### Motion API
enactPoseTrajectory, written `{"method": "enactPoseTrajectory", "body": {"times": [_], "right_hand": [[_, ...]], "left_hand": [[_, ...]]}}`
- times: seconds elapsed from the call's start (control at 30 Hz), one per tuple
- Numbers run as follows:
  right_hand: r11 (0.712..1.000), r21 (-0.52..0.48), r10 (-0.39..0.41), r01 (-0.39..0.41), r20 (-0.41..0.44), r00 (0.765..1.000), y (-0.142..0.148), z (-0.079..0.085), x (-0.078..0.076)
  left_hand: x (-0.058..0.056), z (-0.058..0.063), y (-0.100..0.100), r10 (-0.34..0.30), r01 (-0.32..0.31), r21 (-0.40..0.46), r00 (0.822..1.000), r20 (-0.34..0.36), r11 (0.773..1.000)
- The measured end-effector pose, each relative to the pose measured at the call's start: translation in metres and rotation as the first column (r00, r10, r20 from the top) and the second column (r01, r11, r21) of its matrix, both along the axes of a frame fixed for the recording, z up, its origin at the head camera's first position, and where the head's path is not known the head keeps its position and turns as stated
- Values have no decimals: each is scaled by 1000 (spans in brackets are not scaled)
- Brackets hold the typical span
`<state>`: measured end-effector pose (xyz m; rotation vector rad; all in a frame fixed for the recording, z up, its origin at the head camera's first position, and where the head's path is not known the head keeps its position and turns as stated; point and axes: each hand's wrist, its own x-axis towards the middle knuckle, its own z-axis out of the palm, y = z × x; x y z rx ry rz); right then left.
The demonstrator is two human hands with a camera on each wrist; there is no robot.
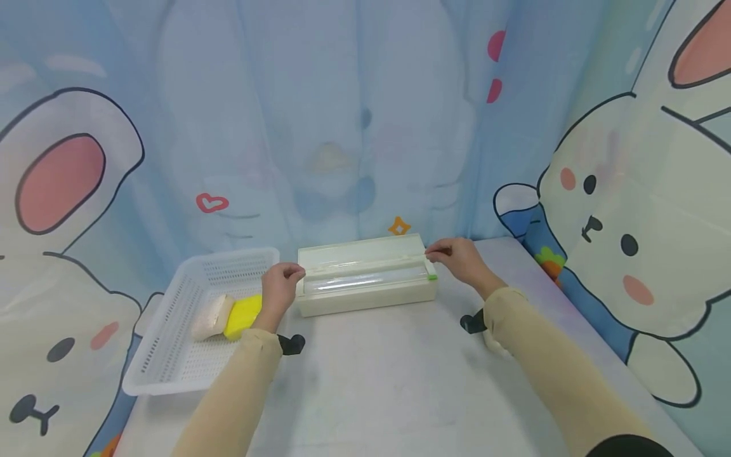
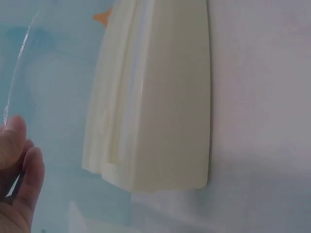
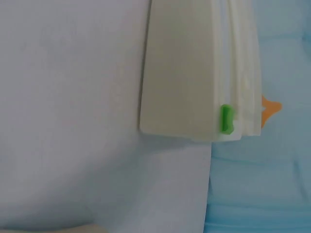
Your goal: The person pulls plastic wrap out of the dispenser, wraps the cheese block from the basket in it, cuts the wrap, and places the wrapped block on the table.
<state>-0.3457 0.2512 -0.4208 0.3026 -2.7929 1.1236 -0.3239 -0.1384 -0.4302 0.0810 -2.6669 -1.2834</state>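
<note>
A cream cling film dispenser box (image 1: 368, 303) lies on the table with its lid tilted back. A clear roll (image 1: 365, 279) shows in its opening, and a green slide cutter (image 3: 227, 119) sits at the right end. My left hand (image 1: 280, 289) pinches the edge of a thin clear film beside the box's left end; in the left wrist view the cling film (image 2: 20, 53) stretches away from its fingertips. At the opposite end my right hand (image 1: 461, 261) has its thumb and fingertips together, pinching the film's other corner. The right wrist view does not include that hand.
A white perforated basket (image 1: 165, 343) stands left of the box, partly behind the left forearm. It holds a yellow block (image 1: 242, 316) and a pale beige block (image 1: 211, 317). A blue cartoon-printed curtain (image 1: 342, 127) hangs right behind the table.
</note>
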Motion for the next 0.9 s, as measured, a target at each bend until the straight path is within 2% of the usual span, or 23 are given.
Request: {"method": "enactPoseTrajectory", "body": {"times": [0.13, 0.37, 0.6, 0.9], "right_hand": [[998, -45, -41, 41, -5, 999, -3, 4, 0], [994, -8, -107, 106, -76, 991, -5, 14, 5], [994, -74, -86, 80, -77, 993, -3, 30, 11], [996, -87, -48, 30, -209, 977, -1, 54, 19]], "left_hand": [[2, 3, 0, 16, -16, 20, 1000, -23, 1000], [6, 12, -2, 18, -12, 107, 998, -59, 994], [7, 24, -5, -1, 20, 188, 995, -98, 982], [14, 49, -11, -26, 48, 182, 992, -124, 982]]}}
